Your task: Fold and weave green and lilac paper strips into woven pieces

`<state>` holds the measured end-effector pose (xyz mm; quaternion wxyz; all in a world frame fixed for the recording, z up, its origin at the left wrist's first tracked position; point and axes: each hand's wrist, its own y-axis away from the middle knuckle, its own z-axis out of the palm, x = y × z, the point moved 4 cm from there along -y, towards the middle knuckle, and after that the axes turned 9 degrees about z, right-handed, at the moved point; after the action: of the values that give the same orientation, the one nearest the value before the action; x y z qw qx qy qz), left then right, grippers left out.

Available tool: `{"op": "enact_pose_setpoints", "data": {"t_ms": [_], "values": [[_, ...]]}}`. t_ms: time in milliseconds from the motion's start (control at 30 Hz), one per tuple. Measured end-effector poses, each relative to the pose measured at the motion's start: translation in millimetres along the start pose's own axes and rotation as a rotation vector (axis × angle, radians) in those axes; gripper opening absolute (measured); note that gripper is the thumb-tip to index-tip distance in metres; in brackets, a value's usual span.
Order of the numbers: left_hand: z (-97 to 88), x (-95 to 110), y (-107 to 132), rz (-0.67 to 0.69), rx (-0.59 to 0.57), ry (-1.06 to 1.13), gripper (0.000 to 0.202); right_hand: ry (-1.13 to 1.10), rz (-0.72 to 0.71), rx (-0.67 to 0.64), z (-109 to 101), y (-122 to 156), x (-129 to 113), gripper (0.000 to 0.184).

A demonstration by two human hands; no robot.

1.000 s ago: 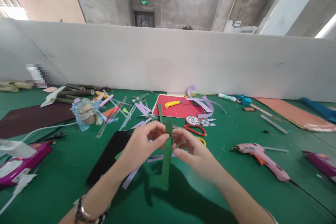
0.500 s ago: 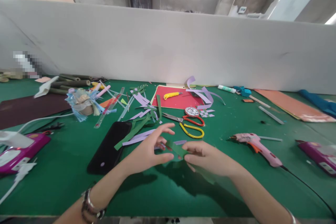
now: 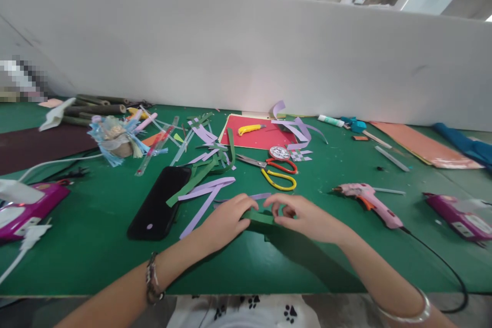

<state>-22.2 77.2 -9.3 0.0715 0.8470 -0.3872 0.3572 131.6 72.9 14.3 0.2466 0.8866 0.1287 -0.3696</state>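
A green paper strip (image 3: 262,218) stretches between my two hands, low over the green table. My left hand (image 3: 227,218) pinches its left end between thumb and fingers. At the other end my right hand (image 3: 307,218) has its fingers curled, thumb and forefinger closed on the strip. Purple paper strips (image 3: 207,189) lie just beyond my left hand, some tangled with more green strips (image 3: 196,179). Scissors (image 3: 279,178) with red and yellow handles rest beyond my right hand.
A black phone (image 3: 159,205) lies left. A pink glue gun (image 3: 371,202) with its cord is on the right. Behind are red paper (image 3: 253,139), a yellow cutter (image 3: 249,129) and a small round dial (image 3: 279,152). Power strips (image 3: 459,218) flank the table; a grey partition (image 3: 246,51) stands behind.
My left hand's fingers have closed on the green strip's left end, and the strip now lies straighter and lower. The view has tilted down.
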Motion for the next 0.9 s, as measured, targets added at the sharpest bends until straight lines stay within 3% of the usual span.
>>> {"op": "enact_pose_setpoints", "data": {"t_ms": [133, 267, 433, 567, 767, 900], "values": [[-14.0, 11.9, -8.7, 0.036, 0.205, 0.139, 0.029, -0.037, -0.033, 0.113, -15.9, 9.5, -9.4, 0.029], [-21.5, 21.1, -15.3, 0.031, 0.349, 0.280, 0.020, -0.003, -0.080, 0.125, -8.6, 13.5, -14.6, 0.047], [-21.6, 20.0, -16.6, 0.021, 0.371, 0.395, 0.008, 0.011, -0.027, 0.143, 3.0, 6.9, -10.9, 0.024], [-19.8, 8.4, -12.4, 0.039, 0.266, 0.314, 0.013, 0.059, -0.012, 0.122, -6.4, 8.9, -3.5, 0.016], [-0.2, -5.9, -6.5, 0.063, -0.105, -0.042, 0.004, 0.205, 0.050, -0.010, -9.0, 6.3, 13.4, 0.018], [7.4, -3.1, -5.4, 0.149, -0.229, -0.267, 0.013, 0.412, 0.039, 0.061, -5.0, -1.8, 13.2, 0.016]]}}
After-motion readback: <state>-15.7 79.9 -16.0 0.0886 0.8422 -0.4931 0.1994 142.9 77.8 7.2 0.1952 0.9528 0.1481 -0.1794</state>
